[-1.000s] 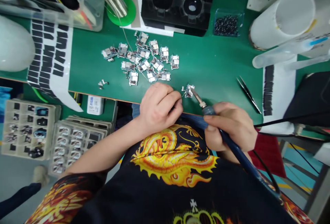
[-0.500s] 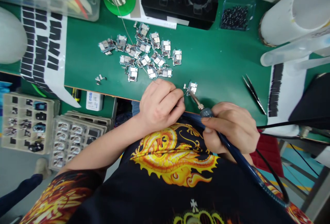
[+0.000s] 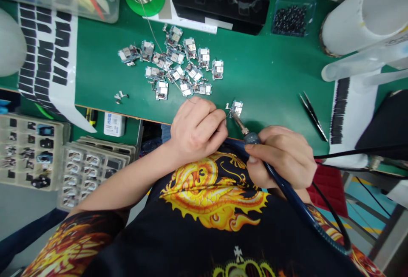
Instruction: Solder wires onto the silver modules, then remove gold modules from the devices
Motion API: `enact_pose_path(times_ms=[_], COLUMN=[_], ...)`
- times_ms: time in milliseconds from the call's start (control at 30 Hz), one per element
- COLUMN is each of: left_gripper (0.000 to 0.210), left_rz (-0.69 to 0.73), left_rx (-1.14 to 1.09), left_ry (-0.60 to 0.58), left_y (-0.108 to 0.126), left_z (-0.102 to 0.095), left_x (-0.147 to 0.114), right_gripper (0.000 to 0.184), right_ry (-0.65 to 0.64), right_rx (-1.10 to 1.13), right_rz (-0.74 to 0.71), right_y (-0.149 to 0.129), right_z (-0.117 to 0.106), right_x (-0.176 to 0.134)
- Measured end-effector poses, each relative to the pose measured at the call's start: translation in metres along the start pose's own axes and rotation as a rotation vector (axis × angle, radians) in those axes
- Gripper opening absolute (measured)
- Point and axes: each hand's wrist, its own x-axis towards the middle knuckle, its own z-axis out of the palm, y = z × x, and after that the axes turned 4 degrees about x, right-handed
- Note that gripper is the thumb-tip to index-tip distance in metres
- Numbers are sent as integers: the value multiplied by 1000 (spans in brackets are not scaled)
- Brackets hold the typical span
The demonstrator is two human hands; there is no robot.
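My right hand (image 3: 282, 156), fingers clamped on the dark-blue soldering iron (image 3: 285, 187), has slid its metal tip to seven o'clock on the small silver-teal circuit board (image 3: 236, 107), two o'clock from my left hand (image 3: 199, 128), fingers pinching thin silver wire (image 3: 228, 114), so heat likely meets wire.

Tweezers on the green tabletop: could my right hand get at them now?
Probably not straight away: your right hand holds the soldering iron. Otherwise the way looks free, since the tweezers lie close by, uncovered, on the green tabletop.

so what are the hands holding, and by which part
The right hand grips the soldering iron by its handle; the left hand pinches thin solder wire near its free end.
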Motion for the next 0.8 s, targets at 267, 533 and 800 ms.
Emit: enact_pose_path(times_ms=[267, 533, 800], left_gripper=[14, 11, 13], left_rz=[19, 18, 14], left_rx=[20, 18, 9], left_ry=[12, 25, 14], left_y=[0, 1, 0], left_z=[0, 0, 1], left_x=[1, 2, 0], right_gripper=[17, 11, 10], right_ry=[7, -14, 11], right_rx=[46, 24, 13], right_rz=[-69, -45, 4], right_y=[4, 1, -2], right_z=[-1, -1, -4], right_x=[3, 2, 1])
